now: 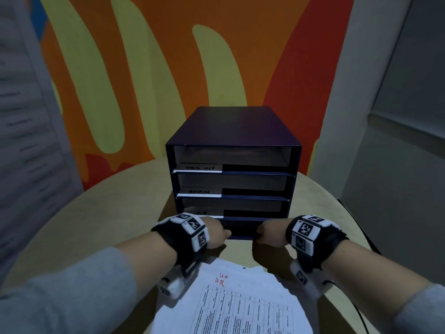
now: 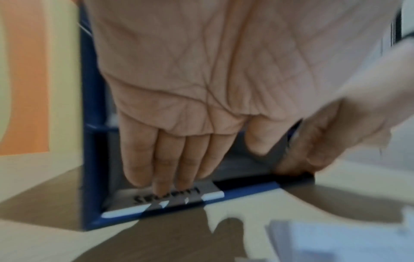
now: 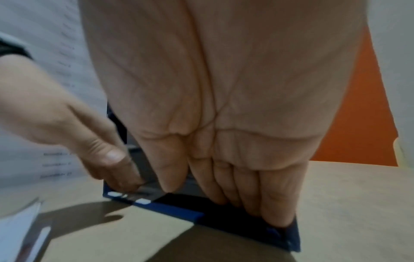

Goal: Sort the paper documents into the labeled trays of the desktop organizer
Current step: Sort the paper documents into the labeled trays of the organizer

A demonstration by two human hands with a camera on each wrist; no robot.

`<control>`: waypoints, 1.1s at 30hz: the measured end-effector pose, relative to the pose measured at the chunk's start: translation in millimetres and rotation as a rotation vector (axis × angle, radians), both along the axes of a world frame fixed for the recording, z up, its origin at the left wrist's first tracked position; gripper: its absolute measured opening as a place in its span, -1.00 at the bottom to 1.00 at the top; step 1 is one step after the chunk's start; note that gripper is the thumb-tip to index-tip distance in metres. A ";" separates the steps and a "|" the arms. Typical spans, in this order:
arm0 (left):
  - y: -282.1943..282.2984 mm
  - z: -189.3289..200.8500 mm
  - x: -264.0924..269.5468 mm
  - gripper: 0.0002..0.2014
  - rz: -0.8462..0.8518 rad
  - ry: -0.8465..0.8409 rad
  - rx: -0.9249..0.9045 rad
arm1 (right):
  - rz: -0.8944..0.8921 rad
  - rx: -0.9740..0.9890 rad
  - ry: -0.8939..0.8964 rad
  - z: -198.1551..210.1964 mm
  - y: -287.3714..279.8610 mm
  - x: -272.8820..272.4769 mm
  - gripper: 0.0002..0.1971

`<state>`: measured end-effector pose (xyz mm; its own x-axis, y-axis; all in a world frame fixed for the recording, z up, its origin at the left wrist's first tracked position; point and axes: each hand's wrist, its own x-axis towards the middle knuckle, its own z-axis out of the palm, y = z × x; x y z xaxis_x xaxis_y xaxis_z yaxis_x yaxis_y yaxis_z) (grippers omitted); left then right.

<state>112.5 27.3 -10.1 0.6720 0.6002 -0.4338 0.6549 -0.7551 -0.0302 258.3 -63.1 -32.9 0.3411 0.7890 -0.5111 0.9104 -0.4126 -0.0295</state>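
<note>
1. At lower left of the head view, the left hand (image 1: 214, 231) reached into the bottom tray (image 2: 237, 164) of the desktop organizer (image 1: 233, 131). In the left wrist view its straight fingers (image 2: 161, 159) pressed on the white label strip (image 2: 165, 198) at the tray's front lip, gripping nothing.
2. At centre, the three upper trays looked to hold no white sheets, though their depths were dim. The paper documents (image 1: 231, 302) lay in a loose pile on the desk (image 1: 101, 213) at bottom centre, just in front of the organizer. The top sheet bore red handwriting.
3. At lower right, the right hand (image 1: 267, 233) had straight fingers (image 3: 275, 196) pushed into the same tray's right end, holding nothing.
4. Judged from this, sorting had barely started: the whole pile remained to be filed.
</note>
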 end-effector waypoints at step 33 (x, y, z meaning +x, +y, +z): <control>-72.0 -24.3 -110.5 -0.18 0.103 -0.235 -0.071 | -0.059 0.199 -0.037 12.2 -121.7 -93.8 -0.66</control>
